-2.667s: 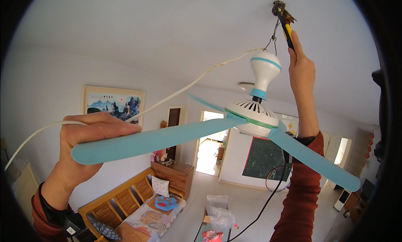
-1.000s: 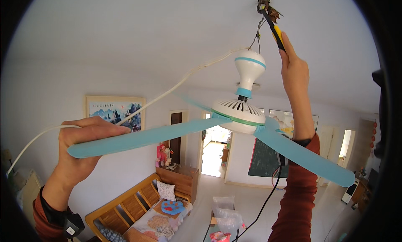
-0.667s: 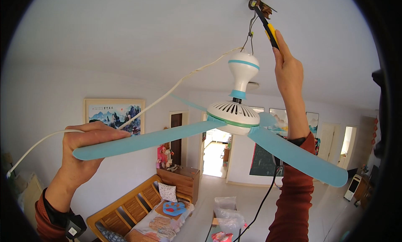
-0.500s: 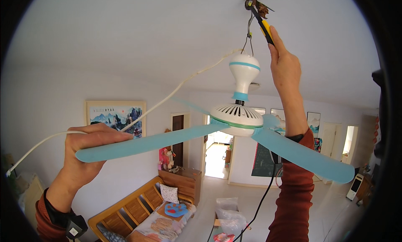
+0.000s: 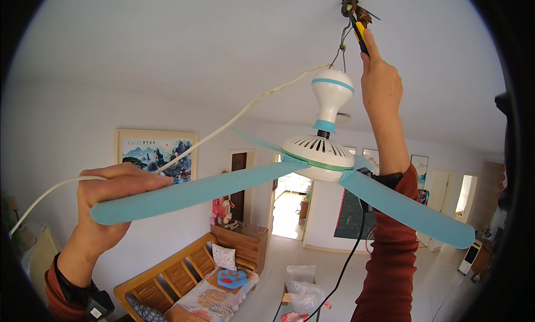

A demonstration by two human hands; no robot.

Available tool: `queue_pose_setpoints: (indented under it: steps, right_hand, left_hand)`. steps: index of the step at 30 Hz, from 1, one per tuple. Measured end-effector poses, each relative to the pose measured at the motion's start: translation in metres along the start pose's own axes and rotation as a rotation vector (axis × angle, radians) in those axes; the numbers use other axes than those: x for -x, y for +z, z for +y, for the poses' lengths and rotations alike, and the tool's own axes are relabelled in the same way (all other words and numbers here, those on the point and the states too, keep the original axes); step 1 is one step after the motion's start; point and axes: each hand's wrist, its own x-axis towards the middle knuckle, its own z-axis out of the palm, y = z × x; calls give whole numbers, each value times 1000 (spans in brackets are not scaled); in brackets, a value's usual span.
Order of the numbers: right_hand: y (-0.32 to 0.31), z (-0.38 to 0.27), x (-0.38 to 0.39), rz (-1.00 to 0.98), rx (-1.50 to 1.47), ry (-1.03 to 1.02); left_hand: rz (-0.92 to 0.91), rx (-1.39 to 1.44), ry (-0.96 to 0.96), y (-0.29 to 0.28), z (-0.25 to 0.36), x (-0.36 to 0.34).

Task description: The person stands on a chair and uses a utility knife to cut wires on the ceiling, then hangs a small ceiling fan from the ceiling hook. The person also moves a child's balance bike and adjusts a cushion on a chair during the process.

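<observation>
The left grip [image 5: 114,184] is closed about the outer end of a pale blue blade [image 5: 195,195], with a white cable [image 5: 239,115] passing through the same fingers. The right grip [image 5: 382,82], higher up, is wrapped round the handle of a yellow-and-black tool [image 5: 361,33], its index finger stretched along it.

The tool's long axis runs steeply up and slightly left from the right grip; its head is at a rusty ceiling fitting [image 5: 351,7], though I cannot tell whether it bites there. The held blade points right and a little upward from the left grip to the ceiling fan [image 5: 319,151], which hangs between the grips, below and left of the right one. The fan's stem stands nearly upright, leaning slightly right, and hangs from a wire hook [image 5: 344,39] just left of the tool. Another blade [image 5: 409,210] slopes down and right, in front of the right forearm.

Beyond the left grip, to its right, a framed landscape [image 5: 159,150] carries a line of small dark characters along its top.
</observation>
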Motion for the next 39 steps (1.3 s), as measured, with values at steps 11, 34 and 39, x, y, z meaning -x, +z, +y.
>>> queue_pose_setpoints:
  steps: [11,34,39]
  right_hand:
    - [-21,3,-8,-322,-717,311]
    - [-38,24,24,-397,-1342,511]
    - [-34,14,17,-421,-1373,500]
  left_hand:
    - [-14,46,-34,-6,-1,5]
    - [-16,-45,10,0,1,-14]
    - [-43,-28,12,-4,1,-17]
